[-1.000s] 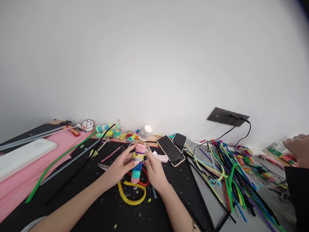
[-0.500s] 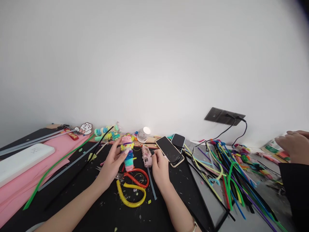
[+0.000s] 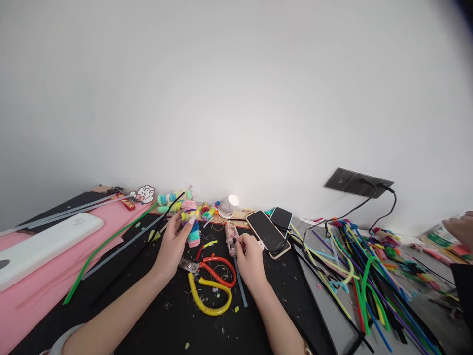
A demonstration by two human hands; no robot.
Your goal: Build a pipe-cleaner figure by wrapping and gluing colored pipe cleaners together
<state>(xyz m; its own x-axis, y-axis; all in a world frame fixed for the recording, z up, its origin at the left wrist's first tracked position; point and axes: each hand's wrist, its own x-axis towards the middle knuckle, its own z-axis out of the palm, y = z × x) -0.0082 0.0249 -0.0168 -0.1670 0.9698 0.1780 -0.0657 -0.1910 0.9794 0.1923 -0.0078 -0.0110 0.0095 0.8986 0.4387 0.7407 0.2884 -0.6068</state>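
Observation:
My left hand (image 3: pixel 173 246) is closed around a fuzzy pipe-cleaner roll (image 3: pixel 192 236), banded in pink, yellow, purple, blue and turquoise. It is held roughly upright over the black table. To its right, my right hand (image 3: pixel 249 256) grips a small pink glue gun (image 3: pixel 231 235). A long translucent glue stick (image 3: pixel 241 286) trails from the gun's near end. Below and between my hands lie scissors with one red handle (image 3: pixel 225 281) and one yellow handle (image 3: pixel 210 309); their metal blades point left.
Behind my hands stand a paper cup (image 3: pixel 226 207) and two phones (image 3: pixel 268 231). Pink sheets (image 3: pixel 44 291) and a white bar-shaped device (image 3: pixel 55 246) lie left. Many loose pipe cleaners (image 3: pixel 369 281) spread right, below a wall socket (image 3: pixel 354 182). Another person's hand (image 3: pixel 460 231) shows at the right edge.
The view has shifted, so most things sit further right. My left hand has drawn the roll away from the glue gun and off the scissors. The other person's hand has slid toward the edge.

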